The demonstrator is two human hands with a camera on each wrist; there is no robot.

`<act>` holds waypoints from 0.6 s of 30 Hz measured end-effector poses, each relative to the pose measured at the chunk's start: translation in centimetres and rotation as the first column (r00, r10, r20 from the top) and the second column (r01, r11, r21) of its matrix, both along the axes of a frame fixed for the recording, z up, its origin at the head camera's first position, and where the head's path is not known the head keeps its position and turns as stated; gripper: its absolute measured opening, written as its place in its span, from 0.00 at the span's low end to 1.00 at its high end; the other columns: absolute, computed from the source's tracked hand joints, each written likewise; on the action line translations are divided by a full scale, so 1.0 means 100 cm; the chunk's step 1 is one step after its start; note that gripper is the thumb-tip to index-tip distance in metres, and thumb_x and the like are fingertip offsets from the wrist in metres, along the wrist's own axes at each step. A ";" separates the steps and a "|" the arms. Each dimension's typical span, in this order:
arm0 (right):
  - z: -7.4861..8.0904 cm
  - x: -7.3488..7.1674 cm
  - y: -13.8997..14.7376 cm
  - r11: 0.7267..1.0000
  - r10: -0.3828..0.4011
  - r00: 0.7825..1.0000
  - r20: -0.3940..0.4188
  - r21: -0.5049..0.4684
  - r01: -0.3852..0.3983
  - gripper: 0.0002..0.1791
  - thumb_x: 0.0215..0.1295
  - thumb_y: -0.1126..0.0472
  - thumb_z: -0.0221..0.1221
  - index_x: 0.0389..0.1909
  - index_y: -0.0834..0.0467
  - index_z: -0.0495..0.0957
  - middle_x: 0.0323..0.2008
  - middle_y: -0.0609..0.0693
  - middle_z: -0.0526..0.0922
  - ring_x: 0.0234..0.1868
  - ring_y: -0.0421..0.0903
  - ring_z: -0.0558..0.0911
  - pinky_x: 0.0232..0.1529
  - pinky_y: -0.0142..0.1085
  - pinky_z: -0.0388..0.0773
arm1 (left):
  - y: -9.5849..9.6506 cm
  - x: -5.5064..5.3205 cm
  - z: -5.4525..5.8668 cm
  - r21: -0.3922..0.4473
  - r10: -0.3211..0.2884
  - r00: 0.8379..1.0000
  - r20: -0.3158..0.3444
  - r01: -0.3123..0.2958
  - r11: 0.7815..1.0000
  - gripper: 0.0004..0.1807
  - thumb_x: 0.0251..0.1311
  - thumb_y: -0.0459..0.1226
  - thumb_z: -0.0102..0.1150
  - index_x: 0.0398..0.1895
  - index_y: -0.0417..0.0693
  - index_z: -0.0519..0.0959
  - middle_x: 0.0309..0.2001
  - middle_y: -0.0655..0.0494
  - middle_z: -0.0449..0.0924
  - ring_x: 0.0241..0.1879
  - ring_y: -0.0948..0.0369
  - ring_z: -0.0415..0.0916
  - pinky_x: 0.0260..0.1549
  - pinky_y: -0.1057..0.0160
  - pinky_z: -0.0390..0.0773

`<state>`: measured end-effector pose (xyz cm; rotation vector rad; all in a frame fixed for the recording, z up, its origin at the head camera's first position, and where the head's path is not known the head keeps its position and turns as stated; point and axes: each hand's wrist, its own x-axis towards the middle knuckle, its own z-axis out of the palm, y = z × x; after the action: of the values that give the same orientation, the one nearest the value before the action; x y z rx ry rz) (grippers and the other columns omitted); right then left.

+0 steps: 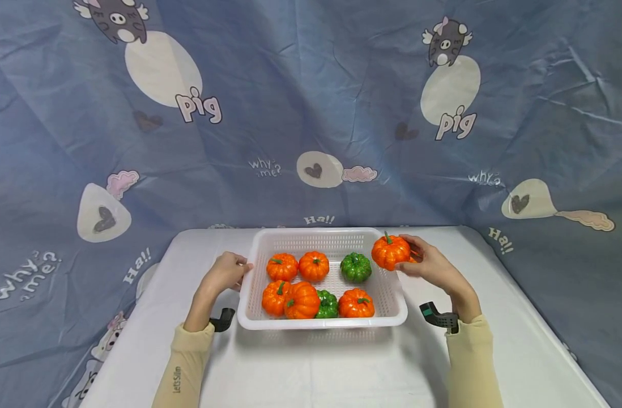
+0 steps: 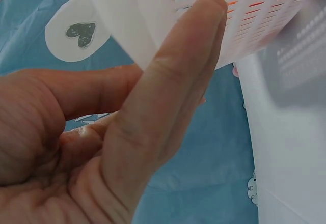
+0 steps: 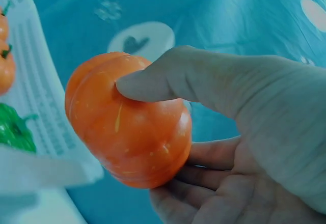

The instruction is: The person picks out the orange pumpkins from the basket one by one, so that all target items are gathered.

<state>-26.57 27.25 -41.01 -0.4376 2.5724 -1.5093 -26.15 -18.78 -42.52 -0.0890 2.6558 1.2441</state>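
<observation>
A white perforated plastic basket holds several small orange pumpkins and two green pumpkins. At its left side my left hand grips the rim. The left wrist view shows those fingers against the outside of the basket wall. My right hand holds another orange pumpkin, stem up, over the basket's right rim. From the right wrist view, the thumb presses on the side of this pumpkin while the other fingers sit beneath and behind it.
The basket is over a white-covered table. A blue cloth printed with pigs and lettering hangs behind and along both sides. Each wrist wears a black band.
</observation>
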 end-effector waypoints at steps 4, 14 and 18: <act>0.003 0.002 0.017 0.998 -0.057 0.998 -0.015 0.004 0.057 0.43 0.60 0.61 0.65 0.72 0.63 0.54 0.69 0.64 0.62 0.69 0.62 0.64 0.62 0.42 0.74 | 0.000 0.000 -0.001 0.001 0.003 1.000 0.004 -0.003 1.000 0.22 0.68 0.35 0.53 0.57 0.25 0.72 0.37 0.36 0.83 0.29 0.56 0.84 0.25 0.60 0.86; -0.004 0.000 0.053 0.982 -0.187 0.981 -0.054 -0.020 0.186 0.43 0.62 0.60 0.64 0.73 0.65 0.52 0.71 0.65 0.59 0.71 0.64 0.59 0.67 0.42 0.67 | -0.001 0.000 -0.001 -0.012 0.009 1.000 0.003 -0.009 1.000 0.22 0.68 0.36 0.53 0.58 0.26 0.72 0.37 0.38 0.83 0.28 0.58 0.84 0.25 0.61 0.86; -0.008 -0.002 0.065 0.967 -0.254 0.966 -0.046 -0.044 0.252 0.45 0.62 0.58 0.65 0.73 0.65 0.51 0.71 0.65 0.58 0.72 0.63 0.58 0.66 0.31 0.68 | 0.000 -0.001 -0.001 -0.017 0.007 1.000 -0.001 -0.007 1.000 0.22 0.68 0.36 0.53 0.58 0.25 0.72 0.36 0.38 0.83 0.28 0.58 0.84 0.25 0.60 0.86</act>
<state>-26.75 33.79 -41.85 -0.1560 2.7301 -1.6473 -26.25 -18.77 -42.62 -0.1008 2.6688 1.2246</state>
